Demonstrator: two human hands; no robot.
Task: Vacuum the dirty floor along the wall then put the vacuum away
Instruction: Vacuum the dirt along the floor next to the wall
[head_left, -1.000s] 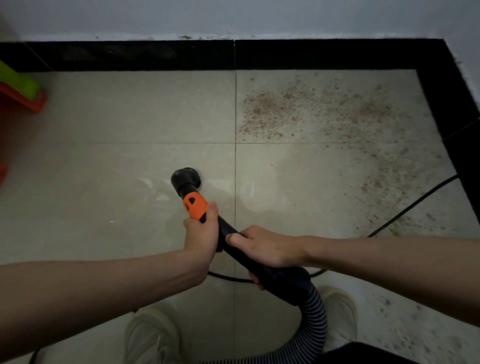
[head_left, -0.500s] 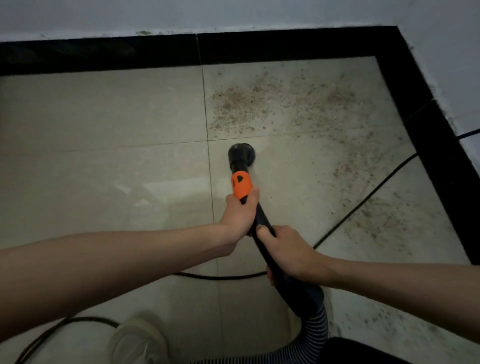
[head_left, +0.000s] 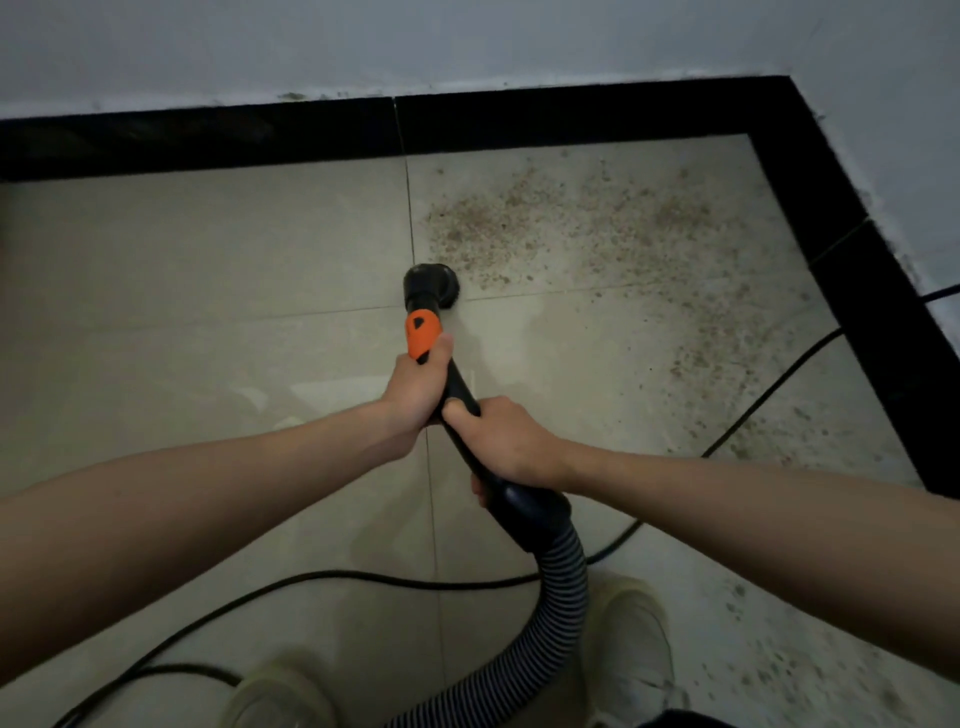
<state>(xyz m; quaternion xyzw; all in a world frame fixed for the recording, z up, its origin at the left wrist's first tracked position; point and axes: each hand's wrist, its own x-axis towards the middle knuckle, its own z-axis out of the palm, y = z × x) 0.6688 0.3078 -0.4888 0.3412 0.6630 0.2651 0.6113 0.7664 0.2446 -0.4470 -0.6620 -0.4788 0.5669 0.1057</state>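
Note:
I hold a black vacuum wand with an orange collar (head_left: 422, 335) in both hands. My left hand (head_left: 418, 387) grips it just below the collar. My right hand (head_left: 501, 439) grips it lower down, above the ribbed grey hose (head_left: 558, 587). The round black nozzle (head_left: 430, 283) sits on the tile at the left edge of a patch of brown dirt (head_left: 561, 223). The dirt spreads toward the corner and down along the right wall.
A black skirting strip (head_left: 208, 140) runs along the far wall and down the right wall (head_left: 857, 291). A black power cord (head_left: 753, 410) crosses the floor from the right wall to behind my hands. My two light shoes (head_left: 631, 634) stand below.
The nozzle has moved forward and right, from the clean tile to the edge of the dirt patch. Both hands keep the same grip. The view has shifted toward the corner.

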